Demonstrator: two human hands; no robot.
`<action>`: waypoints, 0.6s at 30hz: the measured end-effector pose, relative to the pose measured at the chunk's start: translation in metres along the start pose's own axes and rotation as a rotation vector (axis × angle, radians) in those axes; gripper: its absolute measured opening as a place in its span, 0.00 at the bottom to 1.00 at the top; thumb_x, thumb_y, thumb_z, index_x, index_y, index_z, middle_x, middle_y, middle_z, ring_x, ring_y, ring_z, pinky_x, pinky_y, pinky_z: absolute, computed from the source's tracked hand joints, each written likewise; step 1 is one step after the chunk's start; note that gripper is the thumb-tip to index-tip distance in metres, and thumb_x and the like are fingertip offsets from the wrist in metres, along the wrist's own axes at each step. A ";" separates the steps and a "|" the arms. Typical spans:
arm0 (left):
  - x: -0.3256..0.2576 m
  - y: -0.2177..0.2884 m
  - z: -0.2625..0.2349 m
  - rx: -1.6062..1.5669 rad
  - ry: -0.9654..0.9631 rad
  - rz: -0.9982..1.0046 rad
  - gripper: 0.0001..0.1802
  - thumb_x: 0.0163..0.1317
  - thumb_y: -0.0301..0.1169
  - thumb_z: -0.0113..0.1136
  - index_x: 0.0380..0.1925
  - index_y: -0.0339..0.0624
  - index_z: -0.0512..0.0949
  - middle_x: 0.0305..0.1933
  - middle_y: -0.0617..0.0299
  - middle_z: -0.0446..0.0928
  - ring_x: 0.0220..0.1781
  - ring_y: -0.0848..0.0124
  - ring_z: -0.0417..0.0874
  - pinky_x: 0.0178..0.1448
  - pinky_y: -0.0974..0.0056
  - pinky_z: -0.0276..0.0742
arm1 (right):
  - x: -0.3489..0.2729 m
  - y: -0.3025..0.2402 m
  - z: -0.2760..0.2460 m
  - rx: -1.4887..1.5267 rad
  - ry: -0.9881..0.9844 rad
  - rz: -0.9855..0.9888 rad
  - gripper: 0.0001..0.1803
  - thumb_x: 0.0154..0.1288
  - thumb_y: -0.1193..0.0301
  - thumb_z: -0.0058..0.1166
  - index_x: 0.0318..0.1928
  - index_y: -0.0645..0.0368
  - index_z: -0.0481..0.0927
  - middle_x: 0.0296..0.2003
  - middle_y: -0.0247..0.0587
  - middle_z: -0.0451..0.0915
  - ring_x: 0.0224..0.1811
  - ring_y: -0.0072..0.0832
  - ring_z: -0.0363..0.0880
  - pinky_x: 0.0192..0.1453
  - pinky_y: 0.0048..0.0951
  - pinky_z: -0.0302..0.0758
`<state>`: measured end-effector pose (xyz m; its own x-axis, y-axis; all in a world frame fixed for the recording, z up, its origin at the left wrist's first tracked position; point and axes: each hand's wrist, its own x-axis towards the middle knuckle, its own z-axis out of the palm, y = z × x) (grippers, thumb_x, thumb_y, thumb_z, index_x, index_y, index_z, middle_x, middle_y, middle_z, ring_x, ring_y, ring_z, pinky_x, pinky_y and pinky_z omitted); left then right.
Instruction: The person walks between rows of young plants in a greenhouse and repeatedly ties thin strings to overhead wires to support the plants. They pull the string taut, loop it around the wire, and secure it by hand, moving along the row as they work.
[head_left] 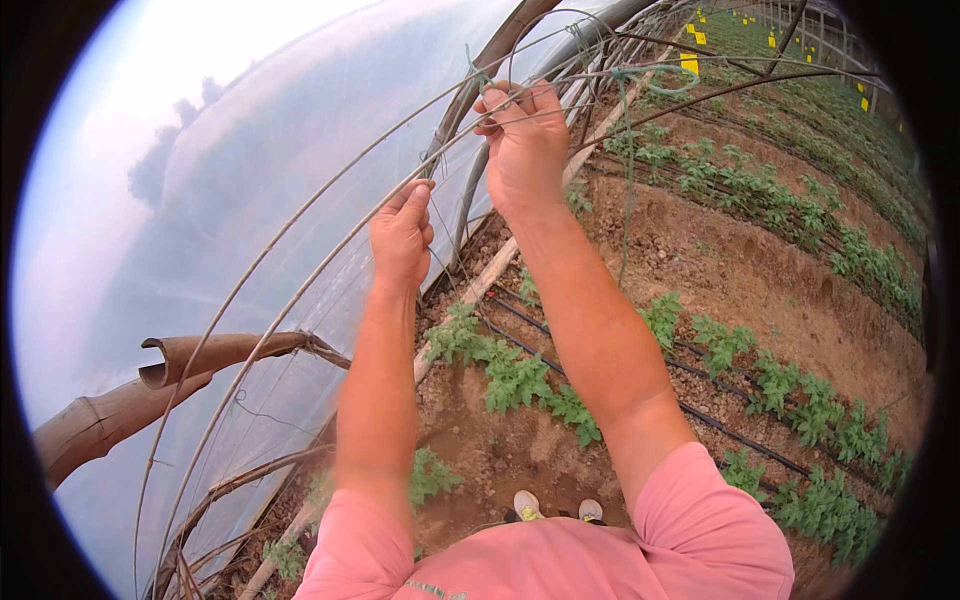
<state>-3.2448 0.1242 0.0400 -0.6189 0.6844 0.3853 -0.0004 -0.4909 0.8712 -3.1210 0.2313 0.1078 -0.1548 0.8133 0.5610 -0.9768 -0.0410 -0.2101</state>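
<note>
Both my arms reach up and forward to a bundle of thin wires along the sloping plastic wall. My right hand is the higher one, its thumb and fingers closed round the wires where several come together. Lower and to the left, my left hand is closed in a pinch close beside a wire; what lies between its fingertips is too small to make out. A green cord is tied just above my right hand. Another green cord loops to the right of it and trails down.
Clear plastic sheeting covers the left side. A split bamboo pole juts in at lower left. Leafy green plants grow in soil rows with black drip hoses. Yellow cards hang far off. My shoes stand on soil.
</note>
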 end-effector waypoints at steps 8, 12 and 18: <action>0.002 -0.031 0.019 -0.012 0.012 -0.047 0.09 0.70 0.31 0.60 0.43 0.36 0.79 0.19 0.75 0.61 0.18 0.83 0.55 0.19 0.74 0.48 | 0.008 0.003 -0.005 0.011 -0.165 0.134 0.06 0.68 0.78 0.57 0.42 0.61 0.73 0.38 0.43 0.83 0.36 0.28 0.83 0.38 0.29 0.79; -0.003 -0.043 0.005 0.026 -0.053 -0.070 0.13 0.71 0.34 0.59 0.47 0.34 0.77 0.20 0.74 0.60 0.20 0.83 0.56 0.21 0.74 0.50 | 0.013 0.016 -0.020 -0.221 -0.216 0.108 0.05 0.72 0.73 0.54 0.39 0.62 0.77 0.29 0.37 0.82 0.27 0.22 0.80 0.36 0.24 0.78; -0.090 -0.117 -0.059 0.327 -0.005 -0.321 0.15 0.73 0.38 0.56 0.46 0.36 0.80 0.20 0.74 0.61 0.21 0.83 0.57 0.23 0.72 0.53 | -0.035 0.033 -0.106 -1.022 -0.460 0.151 0.09 0.72 0.70 0.55 0.43 0.63 0.79 0.31 0.43 0.84 0.31 0.29 0.82 0.38 0.31 0.80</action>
<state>-3.2355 0.0882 -0.1147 -0.6241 0.7772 0.0807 0.0564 -0.0581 0.9967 -3.1322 0.2627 -0.0037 -0.5067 0.5407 0.6715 -0.3971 0.5449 -0.7385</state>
